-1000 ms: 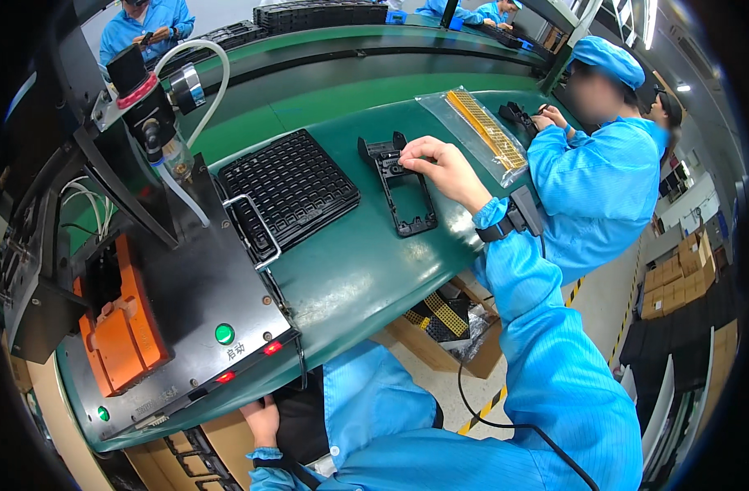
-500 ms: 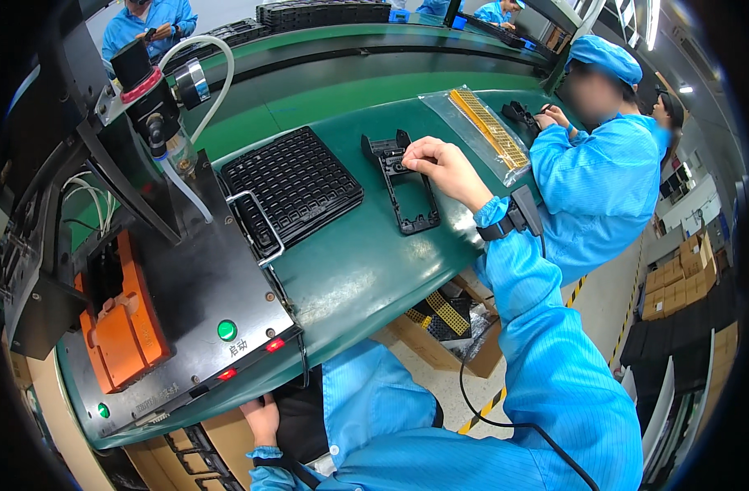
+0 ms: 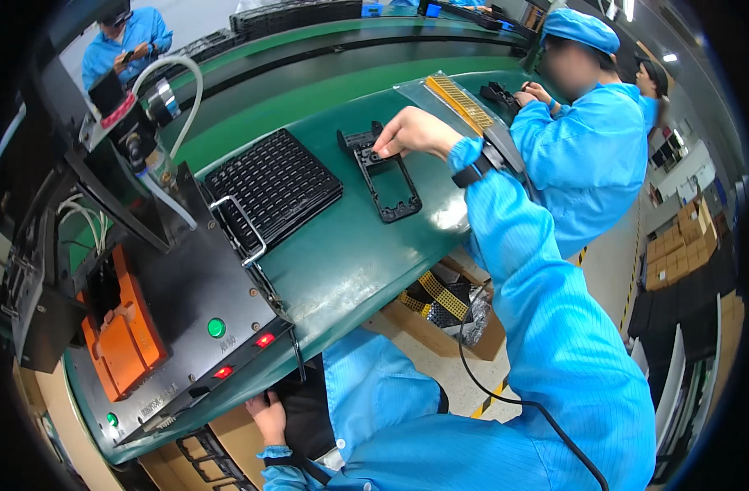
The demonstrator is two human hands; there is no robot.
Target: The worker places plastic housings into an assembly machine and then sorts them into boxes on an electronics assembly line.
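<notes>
My right hand (image 3: 415, 132) reaches across the green table, its thumb and fingertips pinched together at the upper part of a black plastic frame (image 3: 402, 211). Anything between those fingertips is too small or hidden to make out. The frame lies flat on the table, with a large rectangular opening and two raised tabs at its far end. Low by my lap, below the table edge, is my left hand (image 3: 268, 420); its visible fingers are loosely apart and hold nothing I can see.
Left of the frame sits a stack of black gridded trays (image 3: 276, 184). A machine with an orange fixture (image 3: 126, 348) and a green button (image 3: 216, 328) fills the left. Beyond my right hand lie yellow strips (image 3: 460, 102) in a bag. A co-worker (image 3: 587, 139) sits at right.
The whole view has shifted slightly. My right hand stays at the upper part of the black frame, fingers still pinched. My left hand remains low by my lap.
</notes>
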